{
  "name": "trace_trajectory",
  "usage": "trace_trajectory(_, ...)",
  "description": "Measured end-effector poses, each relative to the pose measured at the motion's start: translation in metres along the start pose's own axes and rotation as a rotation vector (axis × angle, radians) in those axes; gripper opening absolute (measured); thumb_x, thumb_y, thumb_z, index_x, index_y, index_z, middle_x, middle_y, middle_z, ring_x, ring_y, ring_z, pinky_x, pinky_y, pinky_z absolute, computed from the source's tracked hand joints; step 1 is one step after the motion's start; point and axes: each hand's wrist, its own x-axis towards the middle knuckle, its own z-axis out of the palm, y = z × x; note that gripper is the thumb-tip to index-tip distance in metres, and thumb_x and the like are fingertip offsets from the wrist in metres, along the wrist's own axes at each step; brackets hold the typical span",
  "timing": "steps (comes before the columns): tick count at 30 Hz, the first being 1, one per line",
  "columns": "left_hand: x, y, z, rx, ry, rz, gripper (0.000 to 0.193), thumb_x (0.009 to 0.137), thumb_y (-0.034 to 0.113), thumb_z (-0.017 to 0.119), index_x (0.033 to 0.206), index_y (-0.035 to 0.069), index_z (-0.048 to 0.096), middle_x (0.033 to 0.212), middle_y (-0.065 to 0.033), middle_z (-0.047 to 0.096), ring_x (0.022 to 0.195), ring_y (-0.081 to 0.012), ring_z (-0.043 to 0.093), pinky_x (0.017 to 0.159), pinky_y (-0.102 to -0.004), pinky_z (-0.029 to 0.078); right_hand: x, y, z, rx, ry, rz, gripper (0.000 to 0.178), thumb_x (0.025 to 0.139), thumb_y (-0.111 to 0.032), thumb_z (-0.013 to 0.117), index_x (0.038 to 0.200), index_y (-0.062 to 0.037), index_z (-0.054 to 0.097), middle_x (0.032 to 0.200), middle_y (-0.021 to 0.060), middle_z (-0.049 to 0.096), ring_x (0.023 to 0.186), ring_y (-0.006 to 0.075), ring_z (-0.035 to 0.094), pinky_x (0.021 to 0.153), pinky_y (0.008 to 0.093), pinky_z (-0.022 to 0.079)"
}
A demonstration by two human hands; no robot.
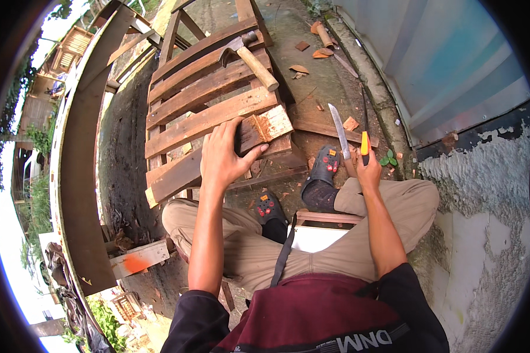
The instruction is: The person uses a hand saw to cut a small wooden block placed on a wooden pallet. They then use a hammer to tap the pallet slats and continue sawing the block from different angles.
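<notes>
Left hand [222, 154] clamps a short wood block [264, 129] flat on the pallet [188, 100], fingers wrapped over its near end, likely to keep it steady. Right hand [368, 172] is clenched around a saw's yellow handle [364, 143] and a knife [339, 130], blades pointing away. Block end looks freshly cut, pale and rough. Hammer [250, 56] lies further up the pallet.
</notes>
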Motion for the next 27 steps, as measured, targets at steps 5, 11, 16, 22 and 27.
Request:
trace_trajectory(5,-0.006,-0.015,0.000,-0.123,0.066,0.053,0.065,0.090,0.050,0.071,0.134,0.003,0.059,0.125,-0.0207,0.065,0.119,-0.0386,0.061,0.101,-0.0467,0.045,-0.009,-0.062,-0.047,0.913,-0.077,0.306,0.032,0.109,-0.037,0.057,0.091,-0.0101,0.057,0.063,-0.0036,0.047,0.049,0.0100,0.045,0.047,0.0270,0.037)
trace_trajectory(11,0.003,-0.009,0.012,0.090,0.171,-0.279,0.040,0.106,0.032,0.052,0.092,-0.002,0.069,0.095,-0.0211,0.068,0.096,-0.0410,0.061,0.087,-0.0506,0.046,-0.090,-0.145,-0.171,1.643,-0.445,0.336,0.030,0.113,-0.035,0.041,0.093,-0.0127,0.041,0.063,0.0012,0.040,0.048,0.0111,0.037,0.049,0.0302,0.036)
trace_trajectory(16,0.007,-0.005,0.011,0.068,0.164,-0.298,0.040,0.105,0.031,0.052,0.094,-0.002,0.069,0.097,-0.0224,0.068,0.096,-0.0418,0.062,0.088,-0.0509,0.046,-0.127,-0.169,-0.173,1.608,-0.633,0.426,0.031,0.113,-0.036,0.041,0.093,-0.0123,0.041,0.062,0.0023,0.040,0.048,0.0117,0.037,0.049,0.0314,0.036)
trace_trajectory(22,0.008,-0.003,0.014,0.096,0.199,-0.298,0.040,0.105,0.031,0.051,0.097,-0.002,0.071,0.097,-0.0221,0.069,0.097,-0.0412,0.062,0.088,-0.0517,0.045,-0.151,-0.173,-0.177,1.577,-0.594,0.523,0.031,0.113,-0.032,0.041,0.091,-0.0104,0.041,0.059,0.0031,0.038,0.046,0.0125,0.036,0.046,0.0317,0.036)
trace_trajectory(27,0.008,-0.004,0.014,0.091,0.209,-0.292,0.040,0.104,0.032,0.050,0.098,-0.002,0.072,0.098,-0.0215,0.069,0.098,-0.0404,0.063,0.089,-0.0501,0.045,-0.173,-0.165,-0.191,1.475,-0.599,0.588,0.033,0.113,-0.029,0.040,0.086,-0.0095,0.041,0.057,0.0023,0.037,0.045,0.0121,0.036,0.045,0.0305,0.036)
